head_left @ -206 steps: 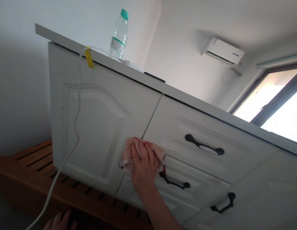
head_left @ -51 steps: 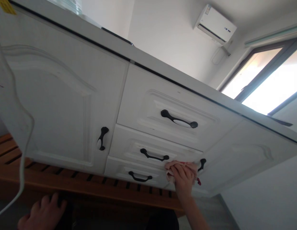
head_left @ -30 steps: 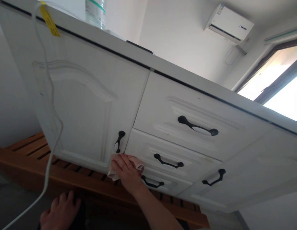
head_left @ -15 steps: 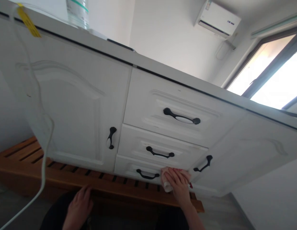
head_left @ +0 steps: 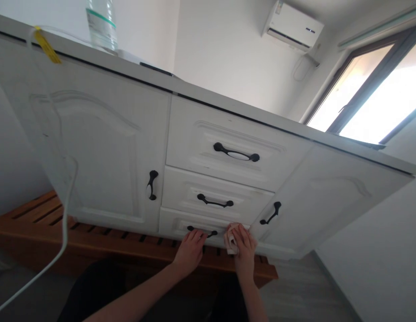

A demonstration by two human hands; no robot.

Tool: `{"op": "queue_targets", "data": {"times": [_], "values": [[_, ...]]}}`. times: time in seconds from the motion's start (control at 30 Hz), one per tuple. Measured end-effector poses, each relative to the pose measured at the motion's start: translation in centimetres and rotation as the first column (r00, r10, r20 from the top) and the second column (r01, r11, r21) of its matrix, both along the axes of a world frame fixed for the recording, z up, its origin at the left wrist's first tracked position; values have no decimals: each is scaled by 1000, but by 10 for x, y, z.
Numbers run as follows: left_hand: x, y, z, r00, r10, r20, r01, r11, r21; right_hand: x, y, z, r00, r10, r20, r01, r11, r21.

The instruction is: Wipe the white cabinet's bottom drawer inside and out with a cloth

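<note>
My right hand is closed on a crumpled pale pink cloth, partly hidden under the fingers. It presses the cloth against the front of the bottom drawer, near that drawer's right end. My left hand has its fingers curled over the black handle of the same drawer, covering the handle's middle. Above are the middle drawer with its dark handle and the top drawer with a black and white handle. All the drawers look closed.
The white cabinet stands on a slatted wooden bench. Doors with black handles flank the drawers, the left handle and right handle. A white cable hangs at left. On top stand a clear bottle and a flat dark object.
My left hand has moved from the bench's front edge, up and right, onto the bottom drawer's handle. My right hand keeps the cloth at the drawer's right end. The camera view has shifted slightly.
</note>
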State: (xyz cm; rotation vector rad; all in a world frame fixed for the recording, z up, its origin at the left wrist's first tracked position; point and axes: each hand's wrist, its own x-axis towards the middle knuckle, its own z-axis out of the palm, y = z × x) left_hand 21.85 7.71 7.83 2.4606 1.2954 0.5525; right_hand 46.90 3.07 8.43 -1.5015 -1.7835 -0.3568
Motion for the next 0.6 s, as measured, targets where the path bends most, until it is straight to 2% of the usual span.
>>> {"op": "queue_targets", "data": {"times": [0.1, 0.17, 0.33, 0.4, 0.47, 0.6], "values": [[-2, -2, 2, 1000, 6, -11, -7, 1000, -26, -20, 1, 3, 964, 70, -258, -69, 998, 14], [-4, -1, 6, 1000, 6, -20, -8, 999, -52, -36, 5, 15, 921, 126, -368, -128, 992, 19], [-6, 9, 23, 999, 38, -34, -42, 993, -111, -69, 12, 63, 869, 215, -445, -233, 972, 15], [-4, 5, 28, 998, 55, -32, -58, 991, -124, -76, 11, 75, 862, 236, -449, -250, 968, 30], [-4, -7, 30, 997, 68, -26, -71, 989, -126, -80, 5, 76, 861, 245, -446, -259, 966, 31], [-14, -51, 25, 998, 65, -8, -66, 989, -131, -87, -14, 64, 890, 214, -403, -236, 972, -6]]}}
